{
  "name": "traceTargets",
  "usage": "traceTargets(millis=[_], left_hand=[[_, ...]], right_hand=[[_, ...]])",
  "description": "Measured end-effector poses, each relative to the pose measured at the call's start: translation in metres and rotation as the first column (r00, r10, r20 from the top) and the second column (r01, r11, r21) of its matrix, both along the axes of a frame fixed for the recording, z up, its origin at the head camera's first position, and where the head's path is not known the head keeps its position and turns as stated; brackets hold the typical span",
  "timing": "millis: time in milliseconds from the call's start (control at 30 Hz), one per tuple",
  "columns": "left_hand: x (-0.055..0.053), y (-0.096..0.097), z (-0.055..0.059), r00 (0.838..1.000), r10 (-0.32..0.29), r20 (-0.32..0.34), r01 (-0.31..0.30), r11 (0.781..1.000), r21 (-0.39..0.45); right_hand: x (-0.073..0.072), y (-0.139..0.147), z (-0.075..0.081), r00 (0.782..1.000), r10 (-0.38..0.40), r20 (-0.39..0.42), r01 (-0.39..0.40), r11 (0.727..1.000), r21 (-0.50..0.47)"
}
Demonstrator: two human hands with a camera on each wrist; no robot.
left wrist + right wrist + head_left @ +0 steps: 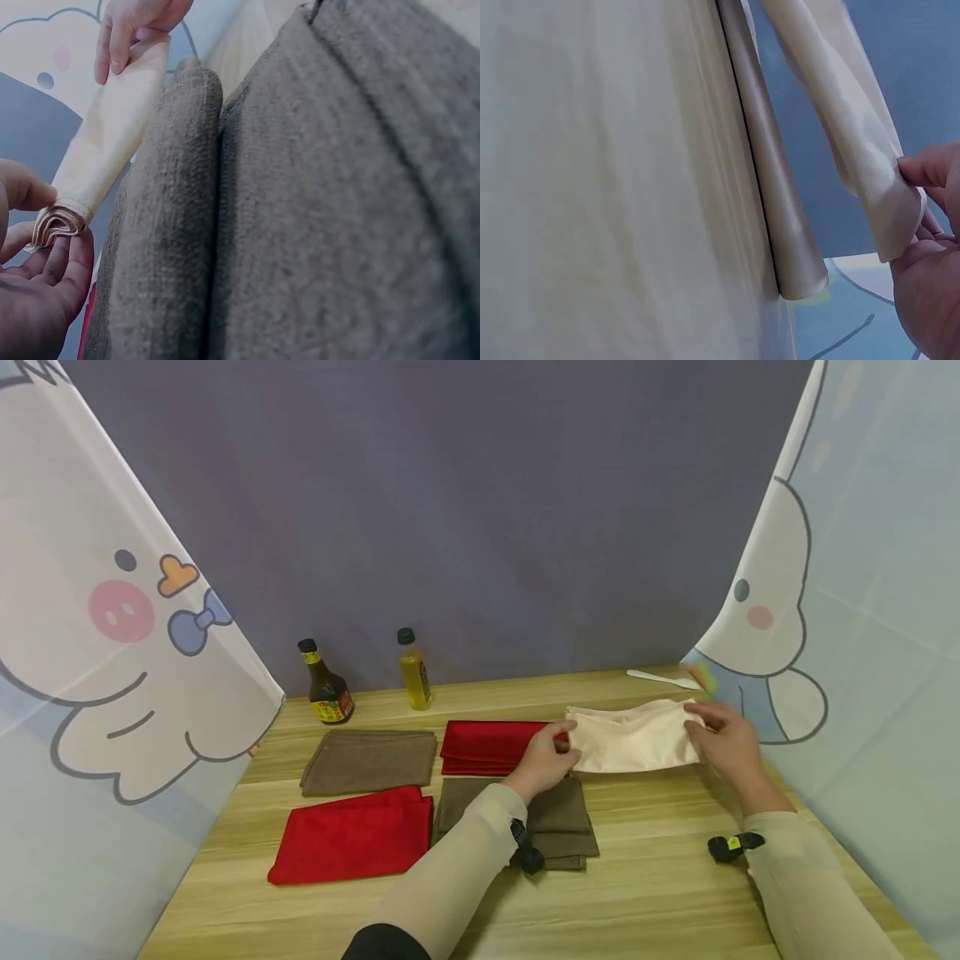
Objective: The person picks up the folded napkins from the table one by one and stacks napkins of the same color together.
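My left hand point(542, 763) and right hand point(727, 747) pinch opposite ends of the folded cream cloth point(630, 740), right of the rear red cloth point(489, 743); in front of that red cloth lies a brown cloth point(558, 808).

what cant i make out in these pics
Lower-left corner of the near brown cloth: head view, behind the left sleeve.
Part of the far red cloth: head view, behind the left hand pinching the cream cloth.
Lettering on the dark bottle: head view, too small.
Rest of right sleeve: head view, cut by bottom edge.
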State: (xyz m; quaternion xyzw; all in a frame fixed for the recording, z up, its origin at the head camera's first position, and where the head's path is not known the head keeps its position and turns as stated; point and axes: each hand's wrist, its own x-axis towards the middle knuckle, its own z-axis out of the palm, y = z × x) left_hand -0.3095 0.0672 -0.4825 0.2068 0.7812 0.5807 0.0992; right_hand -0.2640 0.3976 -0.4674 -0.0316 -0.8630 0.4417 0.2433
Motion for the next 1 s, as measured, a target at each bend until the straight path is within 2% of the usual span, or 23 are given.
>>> traceTargets(millis=[200, 433, 567, 700, 867, 1000], left_hand=[[-0.004, 0.000, -0.002, 1.000, 0.008, 0.009, -0.008, 1.000, 0.013], [-0.010, 0.004, -0.006, 0.998, 0.054, 0.006, -0.055, 0.997, 0.046], [-0.010, 0.005, -0.008, 0.998, 0.070, -0.002, -0.070, 0.996, 0.049], [-0.008, 0.006, -0.008, 0.999, 0.040, 0.029, -0.042, 0.997, 0.062], [-0.008, 0.008, -0.009, 0.997, -0.026, 0.077, 0.022, 0.998, 0.058], [-0.008, 0.008, -0.011, 0.993, -0.076, 0.089, 0.071, 0.996, 0.049]], right_hand=[[-0.010, 0.001, 0.000, 1.000, -0.011, 0.025, 0.011, 1.000, -0.008], [-0.022, -0.004, -0.005, 0.998, -0.054, 0.037, 0.057, 0.994, -0.088], [-0.028, -0.006, -0.009, 0.994, -0.080, 0.073, 0.090, 0.986, -0.144], [-0.033, -0.005, -0.013, 0.988, -0.114, 0.102, 0.130, 0.979, -0.158], [-0.036, -0.003, -0.016, 0.982, -0.144, 0.126, 0.162, 0.975, -0.149], [-0.036, 0.001, -0.018, 0.974, -0.155, 0.164, 0.179, 0.973, -0.144]])
